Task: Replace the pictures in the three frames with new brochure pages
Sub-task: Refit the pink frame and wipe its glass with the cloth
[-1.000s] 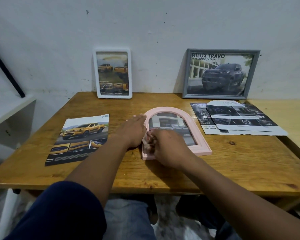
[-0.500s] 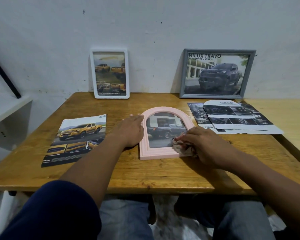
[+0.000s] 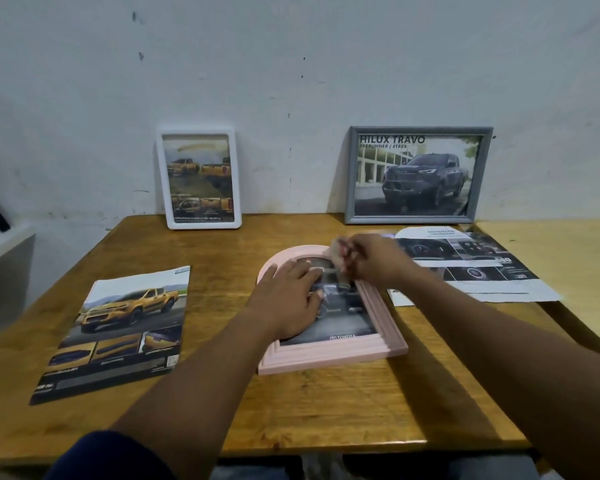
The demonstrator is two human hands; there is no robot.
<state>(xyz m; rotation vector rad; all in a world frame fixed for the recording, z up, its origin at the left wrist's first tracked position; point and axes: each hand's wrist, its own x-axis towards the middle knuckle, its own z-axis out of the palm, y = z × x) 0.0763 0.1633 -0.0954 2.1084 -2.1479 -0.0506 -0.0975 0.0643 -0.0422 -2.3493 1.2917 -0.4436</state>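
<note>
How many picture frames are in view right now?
3: white frame propped back left, grey frame propped back right, pink arched frame flat mid-table. None looks hidden.

Grey frame (image 3: 420, 130) reads "HILUX TRAVO", pink frame (image 3: 333, 356) "TOYOTA".

A brown varnished wooden tabletop (image 3: 326, 410) fills the lower half of the frame. At its centre a pink arched picture frame (image 3: 326, 358) lies flat, holding a dark page. At lower left a glossy brochure page with a yellow pickup (image 3: 118, 327) lies flat. At right overlapping dark brochure sheets (image 3: 471, 268) lie spread. At the back edge a white rounded-rectangle frame (image 3: 203, 224) and a grey rectangular frame (image 3: 409, 219) stand leaning on the wall. A paler wooden tabletop (image 3: 568, 258) adjoins on the right.
</note>
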